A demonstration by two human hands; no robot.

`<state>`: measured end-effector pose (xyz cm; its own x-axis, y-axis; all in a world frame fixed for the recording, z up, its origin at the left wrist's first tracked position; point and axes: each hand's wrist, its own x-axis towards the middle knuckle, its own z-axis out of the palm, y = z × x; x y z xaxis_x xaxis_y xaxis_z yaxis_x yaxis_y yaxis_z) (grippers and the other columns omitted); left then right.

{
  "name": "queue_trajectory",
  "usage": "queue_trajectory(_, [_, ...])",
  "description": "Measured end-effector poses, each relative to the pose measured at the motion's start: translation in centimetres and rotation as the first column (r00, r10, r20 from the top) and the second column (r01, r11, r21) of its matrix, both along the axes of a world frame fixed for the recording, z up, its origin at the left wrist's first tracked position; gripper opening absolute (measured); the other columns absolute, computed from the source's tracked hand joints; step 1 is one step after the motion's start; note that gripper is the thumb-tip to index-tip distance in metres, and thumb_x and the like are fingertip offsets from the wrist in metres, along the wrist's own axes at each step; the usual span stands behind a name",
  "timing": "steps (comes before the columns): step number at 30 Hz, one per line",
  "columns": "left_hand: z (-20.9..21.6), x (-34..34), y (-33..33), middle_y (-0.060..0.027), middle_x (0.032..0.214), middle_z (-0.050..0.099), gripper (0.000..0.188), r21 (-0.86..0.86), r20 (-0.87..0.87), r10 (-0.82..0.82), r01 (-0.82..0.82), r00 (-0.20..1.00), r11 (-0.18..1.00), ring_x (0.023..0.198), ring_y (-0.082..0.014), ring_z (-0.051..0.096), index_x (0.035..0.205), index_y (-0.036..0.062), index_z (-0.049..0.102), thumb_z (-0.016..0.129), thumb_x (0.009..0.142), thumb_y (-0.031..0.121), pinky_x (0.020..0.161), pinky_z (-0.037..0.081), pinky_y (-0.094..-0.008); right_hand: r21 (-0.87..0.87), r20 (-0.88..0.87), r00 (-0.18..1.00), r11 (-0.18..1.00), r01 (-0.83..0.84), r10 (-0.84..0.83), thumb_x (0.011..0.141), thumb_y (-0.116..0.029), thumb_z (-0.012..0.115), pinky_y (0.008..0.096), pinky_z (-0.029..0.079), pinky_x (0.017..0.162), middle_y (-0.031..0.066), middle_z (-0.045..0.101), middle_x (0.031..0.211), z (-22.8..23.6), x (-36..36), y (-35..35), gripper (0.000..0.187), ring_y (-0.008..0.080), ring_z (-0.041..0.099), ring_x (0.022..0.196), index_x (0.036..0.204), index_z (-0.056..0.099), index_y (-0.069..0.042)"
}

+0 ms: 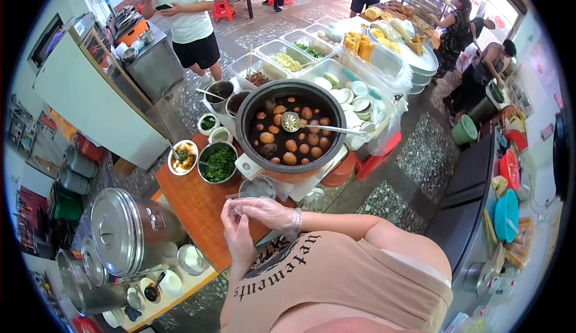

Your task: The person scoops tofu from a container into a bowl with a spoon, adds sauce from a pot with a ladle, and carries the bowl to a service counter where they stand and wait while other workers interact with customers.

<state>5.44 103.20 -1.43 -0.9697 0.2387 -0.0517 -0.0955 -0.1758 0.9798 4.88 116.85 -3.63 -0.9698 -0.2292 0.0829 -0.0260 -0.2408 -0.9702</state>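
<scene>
My two hands meet above the near edge of a brown wooden table, fingertips together. A clear plastic glove (291, 220) covers my right hand (264, 212), loose at the wrist. My left hand (237, 237) is bent upward with its fingers closed against the right one, and thin clear plastic seems to cover it too. Whatever lies between the fingers is too small to make out. Just beyond them sits a clear bowl (259, 188). Farther off stands a big dark pot (245, 130) of brown liquid with eggs, a slotted ladle (291, 122) resting across it.
Left of the pot are a metal bowl of chopped greens (221, 164) and a bowl of soft white food (182, 157). Behind it stand food tubs (287, 60); stacked dishes (360, 106) are to its right. Large steel pots (114, 231) stand left. A person (191, 9) holds a phone.
</scene>
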Motion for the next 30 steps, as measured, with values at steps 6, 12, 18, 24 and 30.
queue_trajectory(6, [-0.2,-0.4,2.8,-0.0156,0.144,0.033,0.049,-0.070,-0.008,0.014,-0.015,1.000,0.997,0.132,-0.0246,0.036,0.142,-0.0002,0.028,0.045,0.096,0.008,0.111,0.028,-0.0370,-0.063,0.015,0.998,0.996,0.063,-0.062,0.097,-0.019,0.048,0.0303,0.041,0.097,0.0104,0.060,0.118,1.1,0.4,2.5,0.035,0.0170,0.054,0.111,0.126,0.055,0.000])
queue_trajectory(12, [1.4,-0.5,6.0,-0.0088,0.120,0.057,0.032,-0.180,-0.024,-0.173,0.166,0.985,0.969,0.113,-0.0154,0.051,0.125,-0.0011,0.052,0.042,0.098,0.013,0.100,0.038,-0.0284,-0.036,0.093,0.995,0.999,-0.030,0.033,0.098,-0.024,0.047,0.0291,0.046,0.085,0.0020,0.061,0.099,-0.6,0.8,6.9,0.029,0.0114,0.057,0.092,0.108,0.063,-0.001])
queue_trajectory(18, [1.4,0.4,7.0,-0.0041,0.108,0.060,0.032,0.094,0.191,-0.199,0.184,0.961,0.978,0.094,-0.0094,0.058,0.126,0.0014,0.053,0.045,0.097,0.013,0.083,0.048,-0.0241,-0.554,0.418,0.786,0.814,-0.176,0.455,0.100,-0.032,0.043,0.0286,0.047,0.079,0.0034,0.061,0.096,1.3,0.4,7.6,0.034,0.0127,0.057,0.089,0.094,0.062,-0.004])
queue_trajectory(24, [5.7,0.1,7.1,0.0001,0.090,0.056,0.038,-0.074,0.404,-0.411,0.476,0.817,0.876,0.055,-0.0042,0.049,0.129,0.0068,0.052,0.052,0.091,0.010,0.051,0.043,-0.0188,-0.603,0.424,0.631,0.722,-0.339,0.650,0.097,-0.039,0.048,0.0348,0.054,0.061,0.0103,0.063,0.075,1.0,0.2,9.0,0.038,0.0218,0.063,0.059,0.093,0.061,-0.003])
queue_trajectory(30, [4.4,-2.4,5.8,-0.0141,0.114,0.060,0.042,-0.557,-0.143,-0.695,0.523,0.705,0.645,0.094,-0.0265,0.062,0.122,0.0025,0.057,0.062,0.086,0.025,0.085,0.049,-0.0354,-0.343,0.160,0.673,0.680,-0.648,0.722,0.097,-0.029,0.049,0.0337,0.052,0.076,0.0104,0.063,0.095,-2.1,-0.6,7.2,0.027,0.0213,0.063,0.084,0.104,0.059,-0.005])
